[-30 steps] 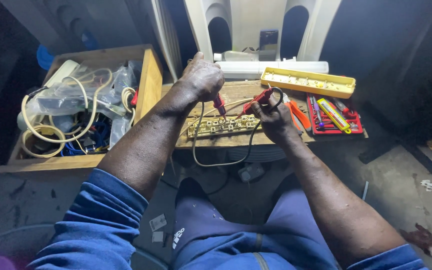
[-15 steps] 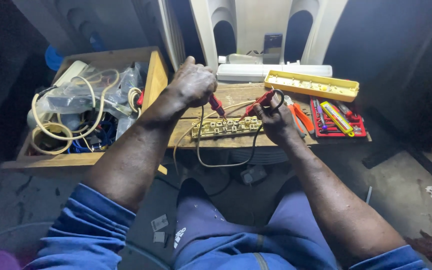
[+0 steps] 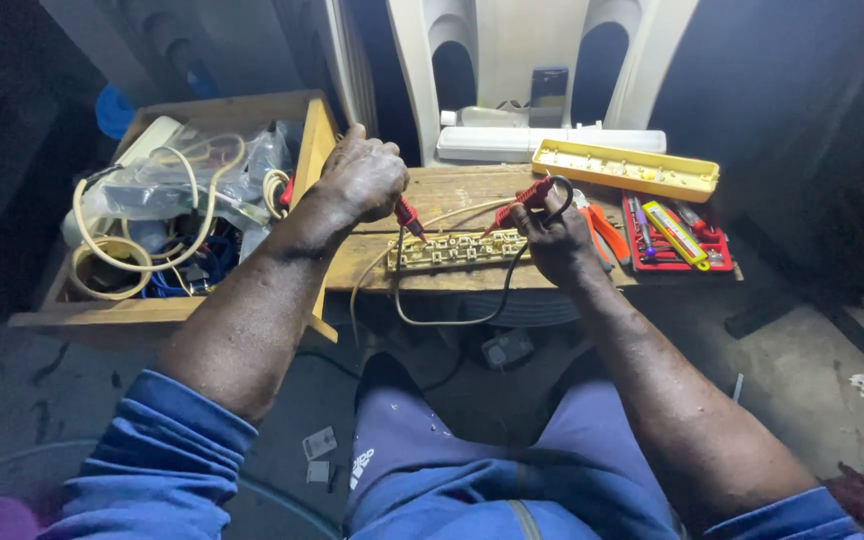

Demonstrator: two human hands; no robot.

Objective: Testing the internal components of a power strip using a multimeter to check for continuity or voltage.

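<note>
Testing looks under way: the left hand [image 3: 364, 178] closed around one red probe [image 3: 408, 215] and the right hand [image 3: 555, 238] pinching another red probe [image 3: 524, 197] both press onto the opened strip board [image 3: 457, 250] at twelve o'clock on the wooden bench [image 3: 452, 190], so the next touch needs steady tips, though the contacts themselves are too small to read.

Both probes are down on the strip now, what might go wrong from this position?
The left hand and right hand each press a red probe onto the open socket strip; a slip might bridge neighbouring contacts. The black lead loops below the wooden bench edge and might snag, dragging the strip.
</note>
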